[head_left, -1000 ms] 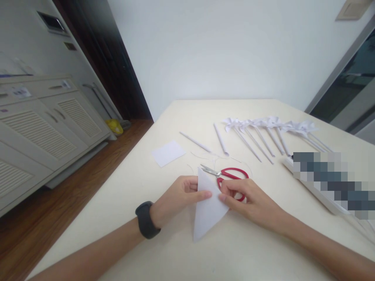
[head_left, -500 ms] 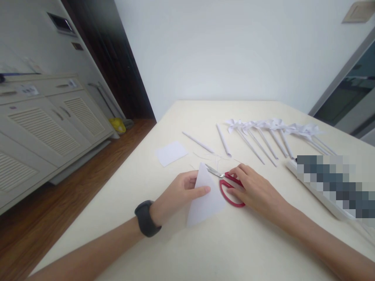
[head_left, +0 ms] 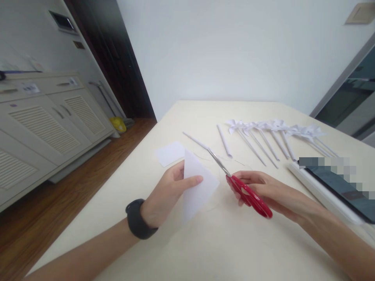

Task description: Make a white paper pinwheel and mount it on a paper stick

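Cream tabletop [head_left: 205,117]: left hand [head_left: 164,191] pinches a folded white paper triangle [head_left: 197,185] upright, right hand [head_left: 269,191] grips red scissors [head_left: 243,189] beside it, whose blades could nick the nearby fingers.

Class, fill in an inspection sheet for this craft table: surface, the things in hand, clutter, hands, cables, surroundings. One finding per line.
Surface: cream table, smooth, with thin paper slivers near the middle.
Things in hand: folded white paper triangle, lifted off the table; red-handled scissors, blades shut, pointing away.
Clutter: small white paper sheet; two rolled paper sticks; row of white paper pinwheels; white tray with a dark device at right.
Hands: left hand pinches the triangle, dark wristband on its wrist; right hand grips the scissors.
Cables: nothing seen.
Surroundings: white louvred cabinets, wooden floor, dark doorway, yellow object on the floor.
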`<state>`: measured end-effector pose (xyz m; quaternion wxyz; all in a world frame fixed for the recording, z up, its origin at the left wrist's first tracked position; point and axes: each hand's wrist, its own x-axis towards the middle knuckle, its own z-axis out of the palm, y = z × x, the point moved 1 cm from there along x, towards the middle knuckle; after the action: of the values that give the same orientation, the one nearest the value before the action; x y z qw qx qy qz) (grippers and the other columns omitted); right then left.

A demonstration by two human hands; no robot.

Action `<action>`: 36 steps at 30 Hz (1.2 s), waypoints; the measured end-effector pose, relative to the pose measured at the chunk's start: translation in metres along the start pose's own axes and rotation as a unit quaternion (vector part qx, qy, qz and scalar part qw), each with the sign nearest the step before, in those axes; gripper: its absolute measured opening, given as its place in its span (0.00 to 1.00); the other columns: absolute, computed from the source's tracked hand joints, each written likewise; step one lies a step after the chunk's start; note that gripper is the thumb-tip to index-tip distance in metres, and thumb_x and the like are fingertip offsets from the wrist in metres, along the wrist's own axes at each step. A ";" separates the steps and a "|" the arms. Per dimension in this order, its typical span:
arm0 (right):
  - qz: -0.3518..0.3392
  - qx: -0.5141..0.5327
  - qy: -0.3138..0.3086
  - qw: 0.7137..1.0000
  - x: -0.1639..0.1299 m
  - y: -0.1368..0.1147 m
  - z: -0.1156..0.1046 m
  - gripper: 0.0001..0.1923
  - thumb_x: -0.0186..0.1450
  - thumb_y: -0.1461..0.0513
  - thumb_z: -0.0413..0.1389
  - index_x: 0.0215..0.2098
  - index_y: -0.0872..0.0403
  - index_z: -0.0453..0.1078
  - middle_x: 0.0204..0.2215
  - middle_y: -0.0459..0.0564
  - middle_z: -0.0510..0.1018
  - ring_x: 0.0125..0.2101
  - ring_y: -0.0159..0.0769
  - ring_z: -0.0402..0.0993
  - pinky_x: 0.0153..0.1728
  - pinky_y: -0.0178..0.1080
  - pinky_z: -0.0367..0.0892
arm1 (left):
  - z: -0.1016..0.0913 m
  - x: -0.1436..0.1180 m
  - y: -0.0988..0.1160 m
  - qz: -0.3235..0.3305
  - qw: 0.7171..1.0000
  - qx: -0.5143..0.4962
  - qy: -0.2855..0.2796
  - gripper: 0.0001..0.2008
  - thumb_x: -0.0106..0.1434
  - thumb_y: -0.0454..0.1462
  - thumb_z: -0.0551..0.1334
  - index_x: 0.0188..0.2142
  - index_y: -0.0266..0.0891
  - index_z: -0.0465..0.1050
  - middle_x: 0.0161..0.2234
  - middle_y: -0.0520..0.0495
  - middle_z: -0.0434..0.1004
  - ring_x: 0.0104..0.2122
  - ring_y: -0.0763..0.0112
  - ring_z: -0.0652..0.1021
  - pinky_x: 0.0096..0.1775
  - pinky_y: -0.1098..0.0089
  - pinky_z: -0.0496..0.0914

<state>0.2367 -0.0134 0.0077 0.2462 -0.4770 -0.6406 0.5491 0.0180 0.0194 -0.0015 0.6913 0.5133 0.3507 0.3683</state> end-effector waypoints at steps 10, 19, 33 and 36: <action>-0.042 0.216 -0.111 0.969 -0.012 0.006 0.019 0.18 0.64 0.48 0.44 0.32 0.55 0.60 0.24 0.44 0.61 0.22 0.27 0.54 0.24 0.33 0.55 | -0.001 -0.003 0.002 0.001 0.999 0.006 0.041 0.11 0.57 0.36 0.61 0.41 0.40 0.70 0.36 0.49 0.77 0.31 0.69 0.76 0.32 0.73 0.70; 0.009 0.170 -0.139 0.975 -0.016 -0.002 0.016 0.16 0.59 0.51 0.54 0.38 0.53 0.61 0.34 0.47 0.63 0.30 0.30 0.59 0.29 0.33 0.59 | -0.005 -0.007 0.000 0.011 0.993 0.113 0.008 0.11 0.58 0.40 0.59 0.40 0.41 0.73 0.33 0.50 0.77 0.30 0.70 0.74 0.30 0.74 0.67; -0.009 0.174 -0.133 0.976 -0.017 0.006 0.016 0.10 0.62 0.55 0.51 0.37 0.53 0.60 0.32 0.46 0.63 0.29 0.30 0.60 0.28 0.33 0.61 | -0.004 -0.008 -0.001 -0.004 0.990 0.141 0.018 0.10 0.57 0.40 0.60 0.34 0.37 0.75 0.31 0.48 0.78 0.30 0.66 0.75 0.29 0.71 0.68; 0.005 0.157 -0.130 0.979 -0.015 0.004 0.017 0.09 0.63 0.56 0.50 0.34 0.54 0.60 0.30 0.45 0.62 0.27 0.29 0.59 0.27 0.33 0.61 | -0.004 -0.007 -0.001 -0.003 0.988 0.153 0.022 0.09 0.57 0.40 0.60 0.33 0.37 0.75 0.31 0.47 0.78 0.29 0.66 0.75 0.29 0.71 0.67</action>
<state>0.2300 -0.0347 0.0024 0.2301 -0.3603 -0.5705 0.7013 0.0117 0.0152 -0.0030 0.5975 0.6040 0.4197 0.3194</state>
